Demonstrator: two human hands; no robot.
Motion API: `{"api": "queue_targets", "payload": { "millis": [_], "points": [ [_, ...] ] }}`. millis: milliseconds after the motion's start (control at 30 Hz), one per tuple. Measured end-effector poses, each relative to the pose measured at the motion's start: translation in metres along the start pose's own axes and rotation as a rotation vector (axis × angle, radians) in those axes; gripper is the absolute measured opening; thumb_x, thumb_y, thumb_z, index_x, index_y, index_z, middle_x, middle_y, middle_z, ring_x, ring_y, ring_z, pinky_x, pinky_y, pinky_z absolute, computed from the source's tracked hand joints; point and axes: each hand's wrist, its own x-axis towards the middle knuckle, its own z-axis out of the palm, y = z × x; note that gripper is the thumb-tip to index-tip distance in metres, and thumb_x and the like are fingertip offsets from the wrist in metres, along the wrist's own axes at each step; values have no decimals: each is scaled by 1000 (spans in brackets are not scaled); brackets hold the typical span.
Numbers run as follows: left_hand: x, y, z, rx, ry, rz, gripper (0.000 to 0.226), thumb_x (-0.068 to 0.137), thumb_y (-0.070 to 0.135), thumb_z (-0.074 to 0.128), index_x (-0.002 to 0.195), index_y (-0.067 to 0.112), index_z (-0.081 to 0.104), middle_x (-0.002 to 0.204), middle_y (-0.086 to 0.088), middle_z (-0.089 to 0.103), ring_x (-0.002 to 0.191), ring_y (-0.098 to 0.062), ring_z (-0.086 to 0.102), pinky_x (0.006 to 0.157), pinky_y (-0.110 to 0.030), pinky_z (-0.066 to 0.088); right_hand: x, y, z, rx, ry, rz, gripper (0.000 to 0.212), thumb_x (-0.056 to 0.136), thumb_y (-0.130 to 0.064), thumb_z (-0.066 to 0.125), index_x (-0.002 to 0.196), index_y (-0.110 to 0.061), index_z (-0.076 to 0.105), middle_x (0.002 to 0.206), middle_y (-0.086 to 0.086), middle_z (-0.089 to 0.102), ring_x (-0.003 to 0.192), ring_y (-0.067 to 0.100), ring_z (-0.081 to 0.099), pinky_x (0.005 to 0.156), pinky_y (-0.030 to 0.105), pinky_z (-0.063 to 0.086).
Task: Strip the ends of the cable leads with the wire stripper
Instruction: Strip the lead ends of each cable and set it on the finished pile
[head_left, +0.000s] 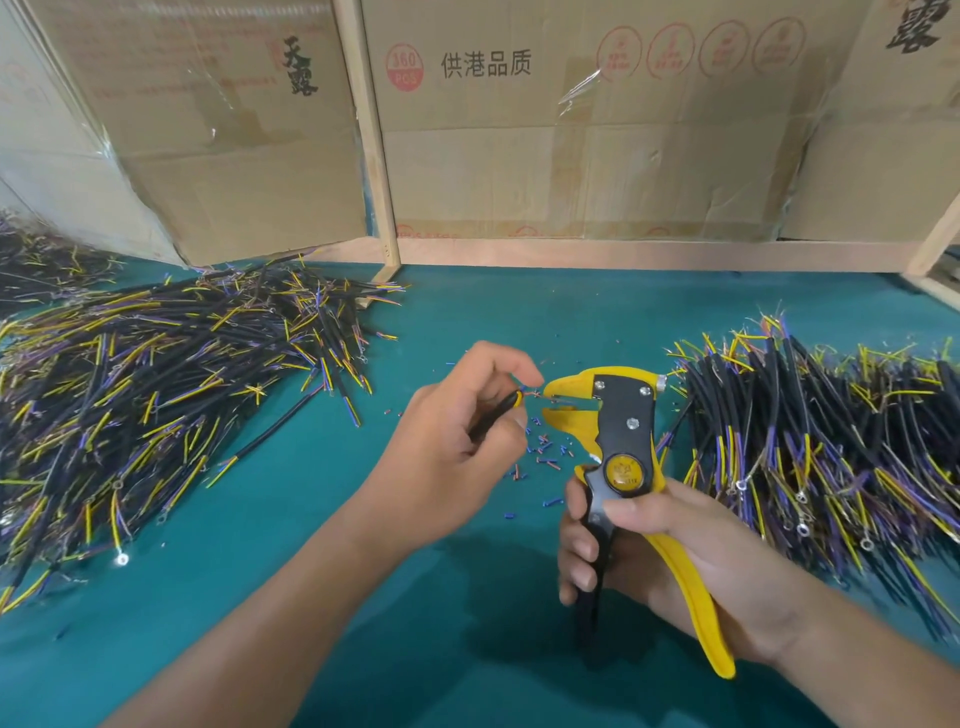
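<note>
Head view first, and we read the writing: the cardboard sheets (571, 130) propped behind the table carry "供港品质" in black, a red round stamp reading "360 PCS", a row of red circular stamps too faint for us to read, and bold black brush characters "天露" on the left sheet, partly repeated at the top right corner. Wooden posts (371, 140) stand between the sheets. We see no bins or trays; the cables lie loose on the green table (467, 312).

Our left hand (457, 447) pinches one black cable (493, 415) between thumb and fingers, its short coloured leads pointing right toward the stripper (618, 426) and reaching the mouth of its yellow jaws, which stand slightly apart. Whether the leads are clamped we cannot tell. Our right hand (670, 561) is wrapped round the stripper's handles, one yellow and one black, thumb across the black body just under a round yellow emblem whose marking is too small to read.

A big heap (156, 389) of black cables with yellow, blue and purple leads lies at left, a second pile (821, 441) at right, some ending in ring terminals. Tiny blue and red insulation scraps (543, 457) are scattered on the table below the jaws.
</note>
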Motion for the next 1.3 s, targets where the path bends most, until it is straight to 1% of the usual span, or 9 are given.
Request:
{"api": "queue_targets", "payload": {
  "millis": [100, 233, 367, 567, 867, 1033, 1100, 1200, 1300],
  "points": [
    [0, -1, 1, 8, -6, -5, 22, 94, 2, 46, 108, 18, 50, 65, 1, 36, 56, -12, 32, 54, -17, 29, 0, 1, 1, 6, -5, -7, 24, 84, -16, 70, 101, -1, 64, 80, 18, 52, 73, 34, 53, 78, 51, 51],
    [-1, 0, 3, 52, -12, 16, 19, 94, 11, 46, 108, 22, 47, 66, -2, 39, 54, -12, 31, 51, -16, 27, 1, 2, 4, 26, -12, -12, 25, 81, -16, 72, 99, 0, 63, 79, 19, 51, 72, 34, 52, 77, 50, 51],
    [-2, 3, 4, 116, -22, 31, 19, 91, 18, 47, 109, 25, 44, 68, -2, 41, 55, -12, 33, 51, -13, 26, 1, 3, 6, 59, -30, -28, 38, 76, -19, 83, 99, 1, 62, 79, 19, 50, 72, 34, 52, 76, 51, 51],
    [-2, 7, 5, 128, -22, 40, 21, 91, 17, 47, 109, 25, 41, 70, 1, 43, 55, -9, 35, 52, -8, 26, -1, 2, 8, 31, -41, -43, 40, 75, -21, 84, 98, 1, 62, 78, 19, 49, 72, 34, 52, 77, 51, 51],
    [-2, 7, 5, 146, -24, 26, 21, 91, 19, 46, 109, 26, 40, 71, 0, 44, 58, -12, 36, 53, -12, 27, -2, 3, 8, -15, -45, -53, 35, 77, -24, 83, 96, -2, 64, 78, 19, 49, 72, 34, 52, 77, 51, 50],
    [-2, 6, 6, 154, -36, 35, 24, 91, 19, 47, 112, 25, 38, 72, 5, 43, 57, -12, 38, 54, -12, 28, -1, 3, 8, -18, -4, -40, 38, 76, -27, 85, 92, -1, 64, 74, 19, 48, 68, 33, 51, 72, 49, 51],
    [-2, 7, 6, 158, -47, 38, 26, 91, 20, 47, 114, 24, 37, 73, 5, 42, 58, -13, 39, 53, -15, 31, 0, 3, 7, -14, 12, -28, 37, 76, -29, 84, 88, -1, 62, 71, 17, 46, 64, 31, 49, 68, 48, 50],
    [-2, 8, 7, 167, -65, 35, 28, 91, 19, 48, 115, 26, 36, 74, 4, 41, 61, -17, 42, 55, -32, 41, 0, 3, 8, -61, 29, -25, 33, 81, -31, 79, 81, -4, 60, 66, 14, 43, 57, 28, 46, 62, 44, 48],
    [-2, 8, 7, 189, -69, 34, 31, 91, 13, 51, 115, 26, 36, 74, 5, 42, 61, -16, 41, 55, -33, 42, -2, 1, 9, -107, 72, -21, 41, 79, -40, 81, 75, -6, 58, 63, 12, 39, 53, 26, 42, 57, 42, 45]
  ]
}}
